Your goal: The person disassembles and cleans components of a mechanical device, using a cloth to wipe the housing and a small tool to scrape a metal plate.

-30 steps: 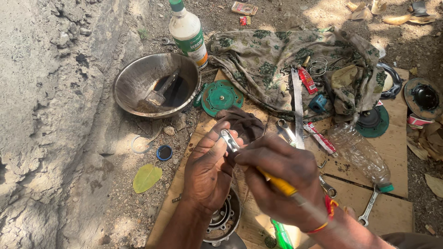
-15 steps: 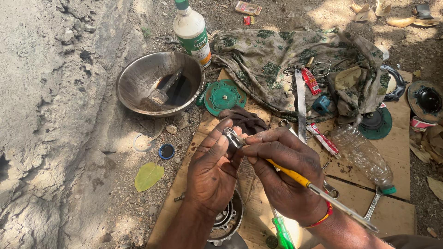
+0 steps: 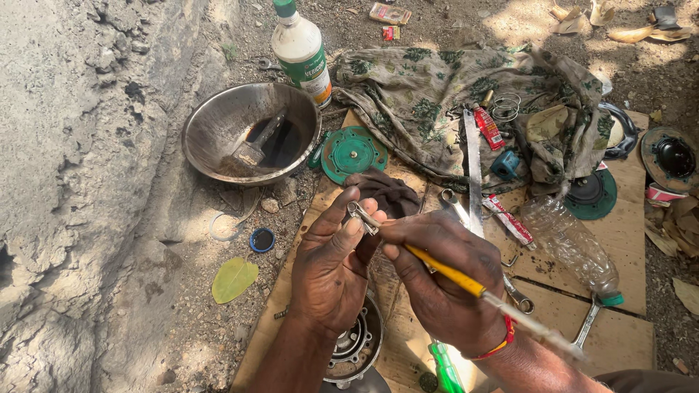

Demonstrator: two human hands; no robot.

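Note:
My left hand [image 3: 331, 266] pinches a small metal part [image 3: 359, 215] between thumb and fingertips. My right hand [image 3: 444, 280] grips a thin tool with a yellow shaft [image 3: 448, 274], its tip touching the small part. Both hands hover over a wooden board [image 3: 619, 240]. A dark rag [image 3: 389, 191] lies just beyond my fingers. Under my left wrist sits a round metal housing with holes [image 3: 357, 342], partly hidden.
A steel bowl [image 3: 211, 131] with dark liquid and a brush stands at the upper left, a white bottle with a green cap [image 3: 302, 51] behind it. A green disc [image 3: 354, 153], patterned cloth [image 3: 437, 94], hacksaw blade [image 3: 473, 167], empty plastic bottle [image 3: 568, 240], wrenches and a green-handled screwdriver [image 3: 445, 367] lie around.
Both hands have stayed together over the board, shifting slightly. The yellow tool now points at the small part from the lower right.

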